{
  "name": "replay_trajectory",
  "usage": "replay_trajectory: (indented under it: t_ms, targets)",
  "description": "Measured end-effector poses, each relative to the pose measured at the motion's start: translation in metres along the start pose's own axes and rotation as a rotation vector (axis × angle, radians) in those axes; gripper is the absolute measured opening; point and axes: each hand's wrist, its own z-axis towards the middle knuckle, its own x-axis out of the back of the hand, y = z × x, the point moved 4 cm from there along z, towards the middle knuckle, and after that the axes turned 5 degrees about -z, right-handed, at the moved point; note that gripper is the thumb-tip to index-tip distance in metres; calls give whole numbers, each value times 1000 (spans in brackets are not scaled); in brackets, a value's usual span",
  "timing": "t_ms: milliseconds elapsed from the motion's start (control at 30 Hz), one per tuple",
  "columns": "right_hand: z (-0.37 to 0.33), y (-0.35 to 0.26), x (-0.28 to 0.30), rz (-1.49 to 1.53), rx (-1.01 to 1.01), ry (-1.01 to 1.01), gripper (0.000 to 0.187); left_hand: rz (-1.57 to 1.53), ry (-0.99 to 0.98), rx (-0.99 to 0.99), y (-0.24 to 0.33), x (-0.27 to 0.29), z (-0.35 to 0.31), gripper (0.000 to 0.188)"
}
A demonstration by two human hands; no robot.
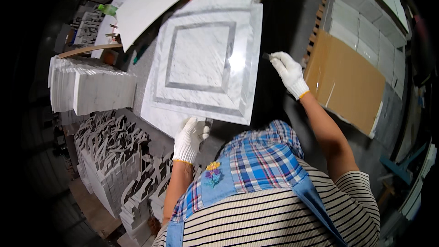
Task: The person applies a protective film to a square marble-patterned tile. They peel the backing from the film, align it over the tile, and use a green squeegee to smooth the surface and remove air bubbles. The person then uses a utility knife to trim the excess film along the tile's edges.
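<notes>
Panel (199, 57), white and veined with grey square bands, lies face up on a pale slab (161, 121); from my remote seat I see it ahead of the left hand (188, 139) and left of the right hand (289, 73). The right has thumb and fingers pinched together on a small dark piece (266, 56), just beside the panel's right edge. The left is at the near edge, fingers curled; whether they clamp it, I cannot tell.
</notes>
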Motion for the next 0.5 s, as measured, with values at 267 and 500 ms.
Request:
replay_trajectory:
  t_ms: [267, 500]
  targets:
    - [144, -71, -4, -533, 279, 243, 28, -54, 84, -19, 13, 16, 14, 39]
    - [200, -69, -34, -643, 285, 44, 32, -99, 109, 8, 20, 18, 27, 44]
